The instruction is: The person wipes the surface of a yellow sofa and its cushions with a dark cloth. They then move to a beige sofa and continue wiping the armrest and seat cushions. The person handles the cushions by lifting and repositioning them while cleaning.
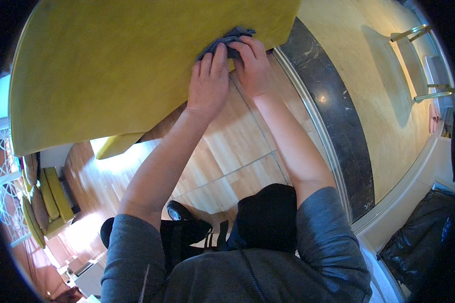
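A crumpled blue-grey cloth (226, 42) lies against the lower right part of a large yellow-green upholstered surface (116, 70), close to its edge. My left hand (209, 86) has its bent fingertips on the near left side of the cloth. Beside it, my right hand (253, 65) grips the cloth's right side with curled fingers. Both forearms reach far forward, and the hands nearly touch. Part of the cloth is hidden under the fingers.
Wood-patterned floor (222, 146) lies below my arms. To the right run a dark marble strip (333, 91) and a beige floor with a metal-legged chair (412, 63). A black bag (414, 237) sits at lower right. A yellow-green sofa (55, 197) stands at the far left.
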Demonstrator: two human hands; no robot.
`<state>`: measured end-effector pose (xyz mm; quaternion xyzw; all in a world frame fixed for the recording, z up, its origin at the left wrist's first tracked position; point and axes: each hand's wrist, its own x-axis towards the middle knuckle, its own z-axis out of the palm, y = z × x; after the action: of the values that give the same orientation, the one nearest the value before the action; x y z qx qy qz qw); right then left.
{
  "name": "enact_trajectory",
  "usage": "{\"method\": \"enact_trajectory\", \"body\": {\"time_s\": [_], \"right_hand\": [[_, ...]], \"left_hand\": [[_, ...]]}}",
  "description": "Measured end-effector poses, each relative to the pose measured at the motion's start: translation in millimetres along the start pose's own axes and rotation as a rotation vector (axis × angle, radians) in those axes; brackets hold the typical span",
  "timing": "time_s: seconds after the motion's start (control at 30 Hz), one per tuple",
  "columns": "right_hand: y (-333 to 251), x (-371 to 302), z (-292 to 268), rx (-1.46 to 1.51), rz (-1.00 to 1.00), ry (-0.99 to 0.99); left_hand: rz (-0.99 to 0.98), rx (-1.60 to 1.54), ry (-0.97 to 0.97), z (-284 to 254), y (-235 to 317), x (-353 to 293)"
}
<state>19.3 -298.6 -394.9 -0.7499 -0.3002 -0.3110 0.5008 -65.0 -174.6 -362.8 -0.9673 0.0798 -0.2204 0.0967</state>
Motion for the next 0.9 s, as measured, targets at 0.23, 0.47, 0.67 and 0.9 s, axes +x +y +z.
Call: {"method": "enact_trajectory", "body": {"time_s": [0.23,0.47,0.67,0.9], "right_hand": [[30,-23,20,0.021,0.097,-0.091],[32,-4,-19,-0.006,0.175,-0.004],[54,19,-12,-0.070,0.106,0.076],[68,-15,-5,0.015,0.316,-0.063]], "left_hand": [[0.186,0.310,-0.210,23,-5,-4],[0.157,0.130,-0.062,20,23,29],[0.214,0.200,-0.176,8,16,66],[0.223,0.143,-0.332,36,23,52]]}}
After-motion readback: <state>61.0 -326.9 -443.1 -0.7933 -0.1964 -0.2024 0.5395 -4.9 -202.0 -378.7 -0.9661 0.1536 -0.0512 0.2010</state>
